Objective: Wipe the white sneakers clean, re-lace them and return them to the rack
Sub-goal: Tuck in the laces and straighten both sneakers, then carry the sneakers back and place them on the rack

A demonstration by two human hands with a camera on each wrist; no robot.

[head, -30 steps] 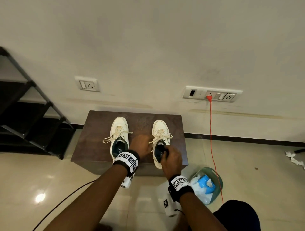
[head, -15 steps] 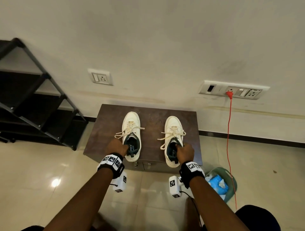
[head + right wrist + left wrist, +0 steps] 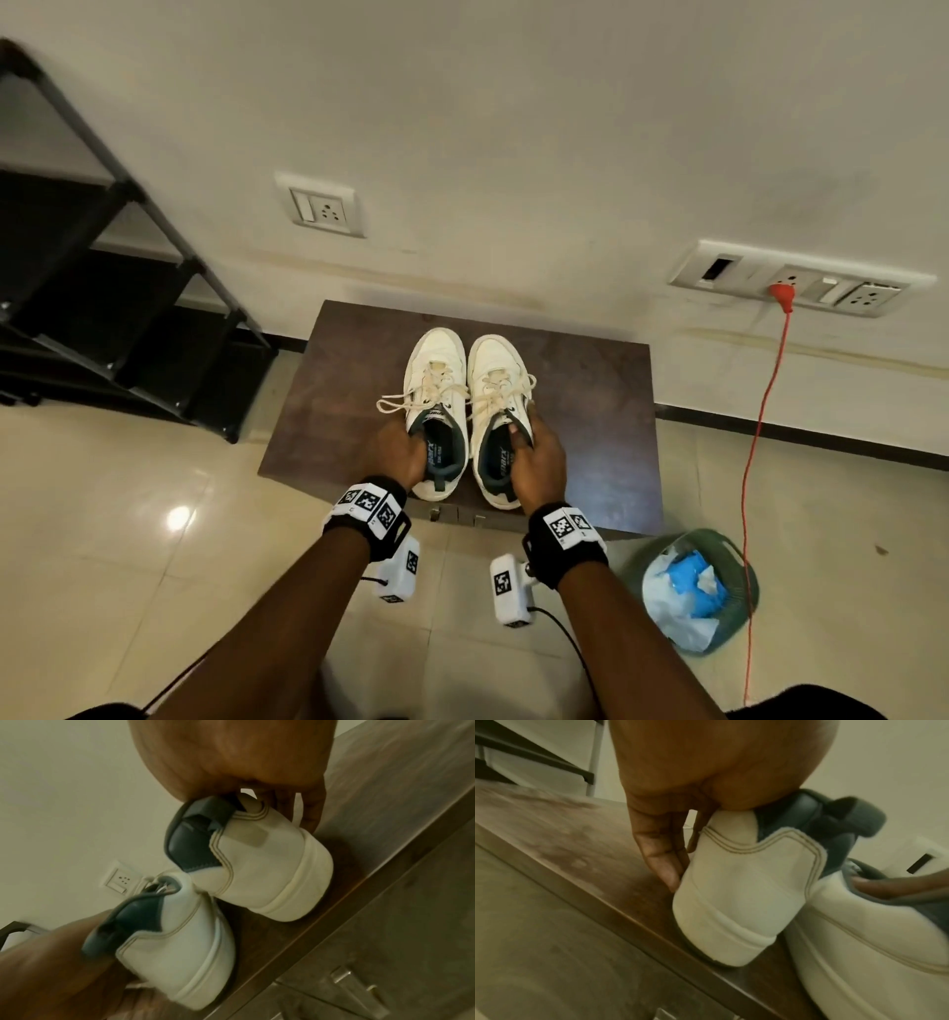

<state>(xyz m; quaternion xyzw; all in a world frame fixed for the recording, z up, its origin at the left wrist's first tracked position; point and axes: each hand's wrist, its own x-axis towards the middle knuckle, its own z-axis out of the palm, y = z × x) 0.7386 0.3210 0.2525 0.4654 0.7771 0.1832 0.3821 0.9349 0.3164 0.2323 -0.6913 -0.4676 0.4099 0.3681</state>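
Two white sneakers with dark green linings stand side by side, toes to the wall, on a low brown cabinet (image 3: 590, 390). My left hand (image 3: 398, 455) grips the left sneaker (image 3: 435, 370) at its collar, thumb inside, fingers (image 3: 664, 862) down its outer side. My right hand (image 3: 536, 455) grips the right sneaker (image 3: 495, 375) the same way at its outer collar. Both are laced, and the loose lace ends (image 3: 405, 403) trail to the left. In the wrist views the heels (image 3: 734, 898) (image 3: 272, 874) sit near the cabinet's front edge.
A black shoe rack (image 3: 102, 308) stands to the left against the wall. A green bin (image 3: 719, 591) with blue and white waste sits on the floor at the right. An orange cord (image 3: 760, 437) hangs from a wall socket (image 3: 785, 282). Glossy tile floor surrounds the cabinet.
The sneakers stood apart on the cabinet; now they are together at the middle. Each hand has gone from the collar area to a grip on its own sneaker.
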